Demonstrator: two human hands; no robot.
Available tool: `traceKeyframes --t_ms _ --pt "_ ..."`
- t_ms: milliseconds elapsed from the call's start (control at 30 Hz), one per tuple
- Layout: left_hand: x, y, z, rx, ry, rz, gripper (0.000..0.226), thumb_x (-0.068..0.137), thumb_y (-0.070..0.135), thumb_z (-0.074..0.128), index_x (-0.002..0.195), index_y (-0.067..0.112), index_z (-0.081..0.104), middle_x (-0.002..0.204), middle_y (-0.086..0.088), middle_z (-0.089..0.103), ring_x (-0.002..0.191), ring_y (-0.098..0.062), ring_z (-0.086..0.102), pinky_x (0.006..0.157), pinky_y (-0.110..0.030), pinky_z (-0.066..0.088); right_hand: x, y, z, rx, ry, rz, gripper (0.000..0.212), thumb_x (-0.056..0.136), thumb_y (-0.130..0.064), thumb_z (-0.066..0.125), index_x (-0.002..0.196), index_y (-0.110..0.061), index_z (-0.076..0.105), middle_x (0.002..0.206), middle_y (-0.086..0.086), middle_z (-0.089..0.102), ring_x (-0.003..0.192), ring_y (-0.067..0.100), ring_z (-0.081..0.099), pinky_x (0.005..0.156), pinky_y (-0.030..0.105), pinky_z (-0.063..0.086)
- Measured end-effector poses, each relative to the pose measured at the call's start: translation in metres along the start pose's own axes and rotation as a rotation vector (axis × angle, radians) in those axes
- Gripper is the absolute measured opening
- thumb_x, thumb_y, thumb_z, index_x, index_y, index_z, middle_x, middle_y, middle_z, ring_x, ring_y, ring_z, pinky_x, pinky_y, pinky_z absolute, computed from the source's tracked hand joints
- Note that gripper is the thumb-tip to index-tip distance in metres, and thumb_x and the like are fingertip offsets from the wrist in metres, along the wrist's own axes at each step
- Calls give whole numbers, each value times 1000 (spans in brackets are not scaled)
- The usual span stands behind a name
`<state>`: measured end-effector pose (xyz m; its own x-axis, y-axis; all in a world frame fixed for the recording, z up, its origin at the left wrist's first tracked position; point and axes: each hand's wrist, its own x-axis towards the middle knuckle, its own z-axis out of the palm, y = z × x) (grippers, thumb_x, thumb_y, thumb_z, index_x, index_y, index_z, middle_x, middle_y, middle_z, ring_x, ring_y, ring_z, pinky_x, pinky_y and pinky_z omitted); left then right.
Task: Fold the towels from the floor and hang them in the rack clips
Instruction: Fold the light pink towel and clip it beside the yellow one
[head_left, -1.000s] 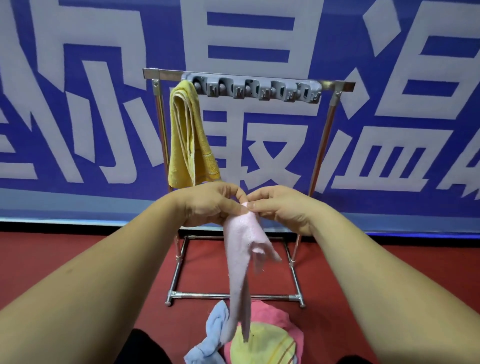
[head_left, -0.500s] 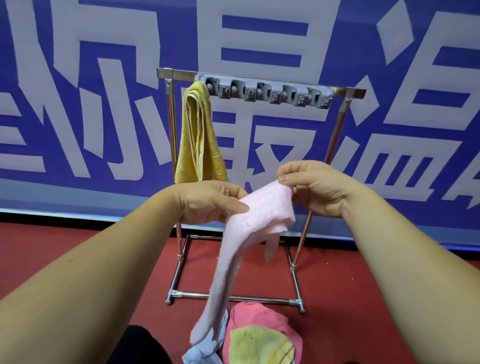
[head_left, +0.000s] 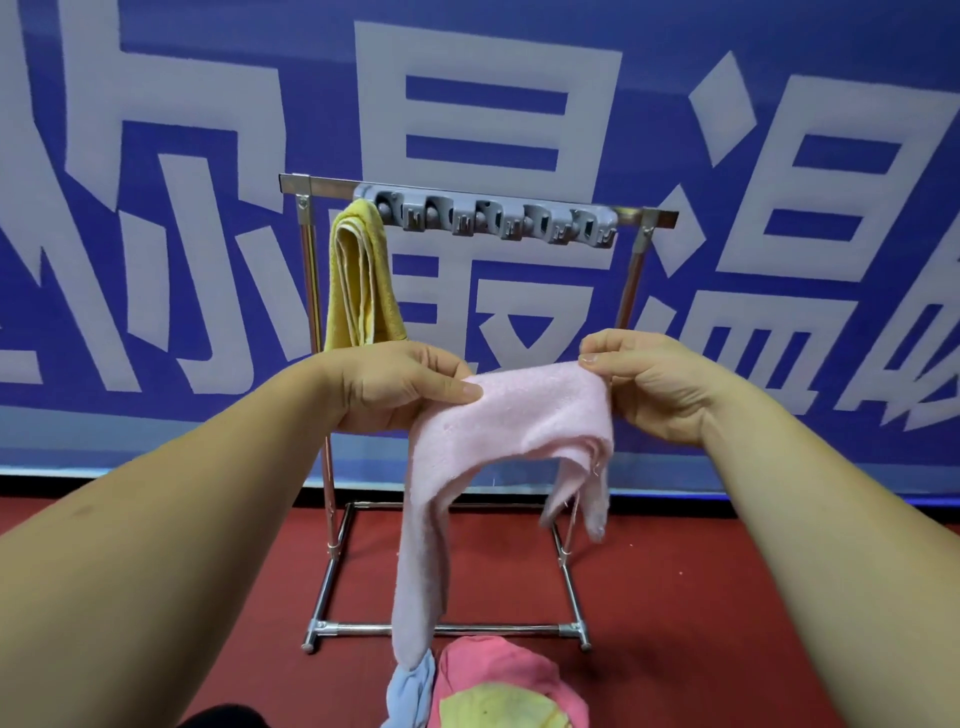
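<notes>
A pale pink towel (head_left: 498, 431) is stretched between my two hands in front of the rack. My left hand (head_left: 400, 387) pinches its left top edge and my right hand (head_left: 649, 382) pinches its right top corner. The rest of the towel droops down in two tails toward the floor. Behind it stands a metal rack (head_left: 631, 280) with a grey strip of clips (head_left: 488, 218) along the top bar. A folded yellow towel (head_left: 361, 280) hangs in the leftmost clip. On the floor lie a deep pink towel (head_left: 493, 675), a light yellow towel (head_left: 498, 706) and a blue towel (head_left: 413, 693).
The rack's base bars (head_left: 447, 630) rest on a red floor (head_left: 701, 597). A blue wall banner (head_left: 208, 208) with large white characters stands right behind the rack. A dark shape (head_left: 223, 717) shows at the bottom edge.
My hands have moved apart, the right one going right and up, spreading the pink towel's top edge from a bunched strip into a wide span.
</notes>
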<state>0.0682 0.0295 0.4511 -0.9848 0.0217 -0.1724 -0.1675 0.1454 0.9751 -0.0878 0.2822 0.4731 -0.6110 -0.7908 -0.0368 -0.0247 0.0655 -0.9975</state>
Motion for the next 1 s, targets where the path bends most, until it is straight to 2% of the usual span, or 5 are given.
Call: traceKeyframes --t_ms 533,733,833,933,1000 --pt "-11 15 0 -100 -217 -92 27 97 13 64 117 -2 71 110 -16 76 97 -27 75 86 -36 61 -12 -4 -19 153 -5 -15 10 99 -2 64 93 -9 68 82 6 64 74 17 59 76 33 51" --pt "-8 14 6 -182 -65 20 25 100 11 63 118 -6 66 104 -18 72 89 -26 74 81 -36 62 -4 14 -19 -303 71 116 12 94 0 64 96 -8 74 89 10 70 80 23 61 73 38 52" --pt "-2 17 13 -170 -87 17 33 99 14 66 125 -5 63 105 -18 72 90 -27 73 84 -37 62 1 18 -1 -458 -36 134 17 99 -13 62 106 -9 77 87 1 74 77 18 64 85 41 45" --pt "4 22 23 -108 -119 15 17 103 11 62 113 -1 68 104 -15 73 91 -24 72 84 -33 62 7 16 31 -289 -129 74 28 101 -31 66 121 -15 76 119 1 78 115 24 71 108 46 45" --pt "6 24 25 -69 -97 6 14 102 8 62 110 0 69 101 -13 75 90 -22 72 81 -30 62 15 20 47 -122 -132 24 36 96 -30 72 124 -8 74 123 6 75 116 27 67 120 52 39"
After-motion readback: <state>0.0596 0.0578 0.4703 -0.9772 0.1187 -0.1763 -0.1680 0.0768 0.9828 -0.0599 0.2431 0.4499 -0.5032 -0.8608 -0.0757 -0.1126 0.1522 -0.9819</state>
